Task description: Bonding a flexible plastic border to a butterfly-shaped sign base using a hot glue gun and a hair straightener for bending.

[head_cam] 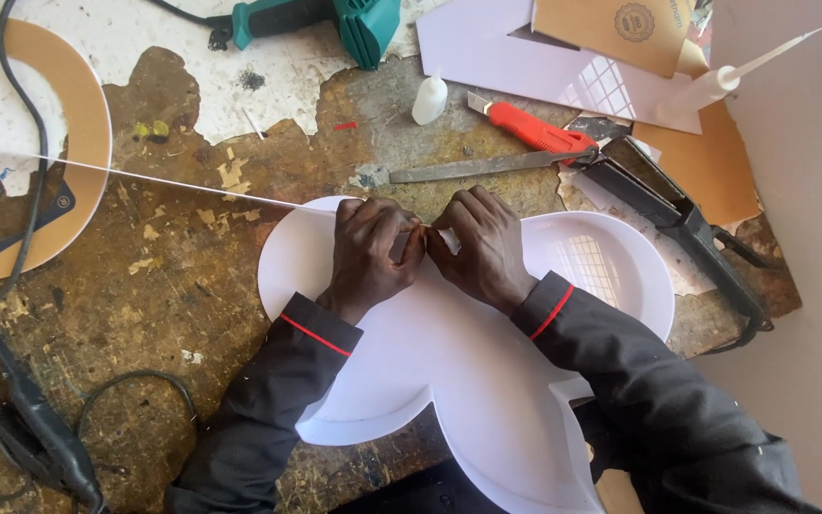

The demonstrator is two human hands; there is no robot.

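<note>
our left hand (370, 255) and right hand (482, 249) meet fingertip to fingertip, pinching a thin white strip (164, 178) against the top edge of the white lobed sheet (468, 371). the sheet lies on a scarred wooden bench (173, 286); beyond it, a metal file (473, 168), red utility knife (530, 128), small glue bottle (429, 99).

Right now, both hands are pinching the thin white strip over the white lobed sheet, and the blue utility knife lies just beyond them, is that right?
Not quite: the utility knife is red, not blue, as the head view shows. The rest holds: the left hand and right hand pinch the thin white strip over the white lobed sheet.
</note>
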